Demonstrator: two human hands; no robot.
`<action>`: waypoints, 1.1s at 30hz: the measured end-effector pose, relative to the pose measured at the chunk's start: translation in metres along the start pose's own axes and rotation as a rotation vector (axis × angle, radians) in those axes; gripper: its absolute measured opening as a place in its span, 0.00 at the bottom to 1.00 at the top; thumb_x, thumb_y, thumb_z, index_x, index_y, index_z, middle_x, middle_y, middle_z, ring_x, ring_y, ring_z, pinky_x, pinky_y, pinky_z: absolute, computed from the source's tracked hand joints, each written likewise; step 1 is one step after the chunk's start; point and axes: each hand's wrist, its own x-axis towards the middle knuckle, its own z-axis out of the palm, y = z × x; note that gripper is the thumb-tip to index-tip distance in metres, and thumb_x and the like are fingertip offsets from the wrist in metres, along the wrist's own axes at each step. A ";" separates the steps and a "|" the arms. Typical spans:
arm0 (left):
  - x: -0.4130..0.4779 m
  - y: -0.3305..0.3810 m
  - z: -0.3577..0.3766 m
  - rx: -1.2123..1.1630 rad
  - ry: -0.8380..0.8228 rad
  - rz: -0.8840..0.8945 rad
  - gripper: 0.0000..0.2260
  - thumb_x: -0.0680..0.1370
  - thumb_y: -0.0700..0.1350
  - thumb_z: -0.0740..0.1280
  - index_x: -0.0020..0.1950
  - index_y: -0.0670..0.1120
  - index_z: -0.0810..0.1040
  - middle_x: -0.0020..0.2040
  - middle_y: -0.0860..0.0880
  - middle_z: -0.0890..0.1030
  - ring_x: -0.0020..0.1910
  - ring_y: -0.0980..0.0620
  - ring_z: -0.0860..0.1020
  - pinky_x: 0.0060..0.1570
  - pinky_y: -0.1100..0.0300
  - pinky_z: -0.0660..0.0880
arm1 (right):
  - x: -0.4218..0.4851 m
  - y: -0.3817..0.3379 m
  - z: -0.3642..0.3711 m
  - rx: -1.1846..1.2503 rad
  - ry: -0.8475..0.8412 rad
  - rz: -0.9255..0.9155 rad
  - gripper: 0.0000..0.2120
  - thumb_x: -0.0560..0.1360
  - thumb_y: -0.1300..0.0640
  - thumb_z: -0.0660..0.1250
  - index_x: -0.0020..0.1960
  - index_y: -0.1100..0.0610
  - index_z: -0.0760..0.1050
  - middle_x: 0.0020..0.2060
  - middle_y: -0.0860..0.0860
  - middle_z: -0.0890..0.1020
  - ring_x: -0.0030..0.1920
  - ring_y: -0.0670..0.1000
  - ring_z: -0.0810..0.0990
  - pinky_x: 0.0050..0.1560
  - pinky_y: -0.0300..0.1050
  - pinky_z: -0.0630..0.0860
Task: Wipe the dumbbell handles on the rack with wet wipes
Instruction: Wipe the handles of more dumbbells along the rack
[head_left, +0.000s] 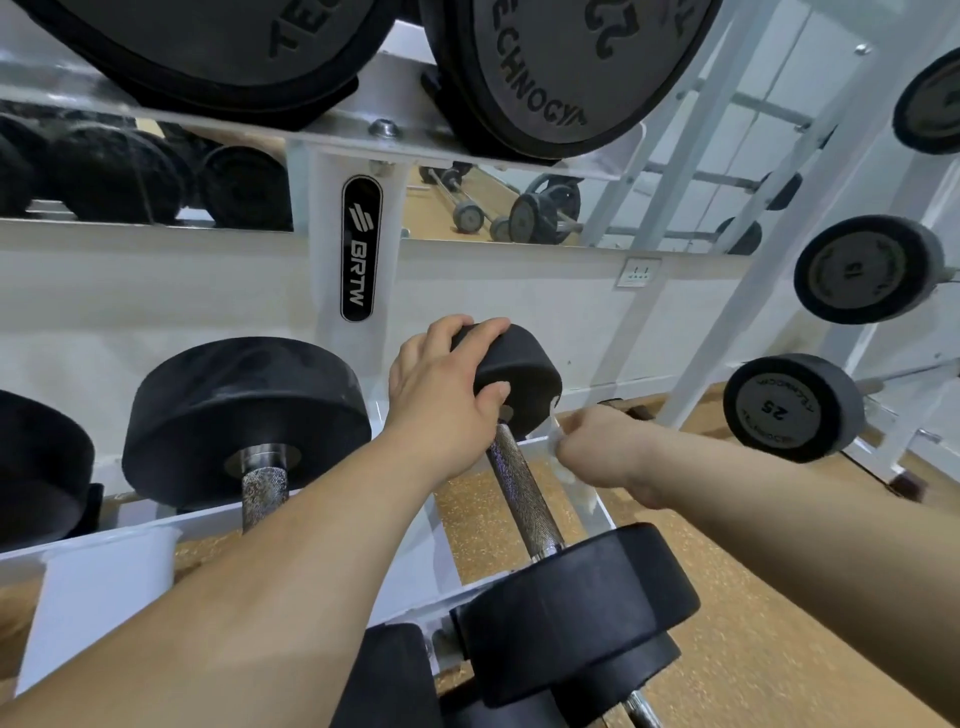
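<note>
Knurled steel handle (521, 496): left hand (441, 400) curls over the dumbbell's far head (522, 371) at twelve o'clock, right hand (605, 452) at three o'clock pinches a white wipe (555, 440).

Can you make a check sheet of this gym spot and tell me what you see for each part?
Surface: white metal rack.
Job's things: dumbbell on the rack; white wipe beside its handle.
Clutter: nothing seen.
Grippers: left hand grips the dumbbell's far end; right hand holds the wipe.
Cables: nothing seen.
Surroundings: mirror, wall socket, tan floor, round weights on a side stand.
</note>
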 end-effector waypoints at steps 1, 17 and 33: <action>0.000 0.000 0.000 -0.003 0.000 0.002 0.27 0.81 0.51 0.67 0.78 0.64 0.63 0.76 0.56 0.62 0.73 0.48 0.59 0.76 0.49 0.59 | -0.002 -0.002 0.006 0.039 -0.029 0.002 0.10 0.79 0.67 0.57 0.46 0.60 0.76 0.41 0.58 0.80 0.36 0.53 0.77 0.47 0.51 0.79; 0.000 0.000 0.001 -0.018 0.006 -0.010 0.26 0.80 0.51 0.66 0.77 0.65 0.64 0.75 0.57 0.63 0.73 0.48 0.59 0.76 0.50 0.58 | -0.012 0.003 0.012 0.081 -0.207 -0.043 0.13 0.77 0.72 0.54 0.43 0.62 0.76 0.36 0.61 0.81 0.38 0.59 0.80 0.45 0.54 0.80; -0.001 0.000 0.001 -0.037 0.010 -0.007 0.27 0.80 0.51 0.67 0.77 0.65 0.64 0.74 0.58 0.64 0.73 0.49 0.59 0.76 0.49 0.59 | -0.009 0.006 0.004 0.260 -0.256 0.028 0.10 0.85 0.67 0.56 0.50 0.61 0.74 0.38 0.58 0.83 0.43 0.60 0.83 0.62 0.63 0.81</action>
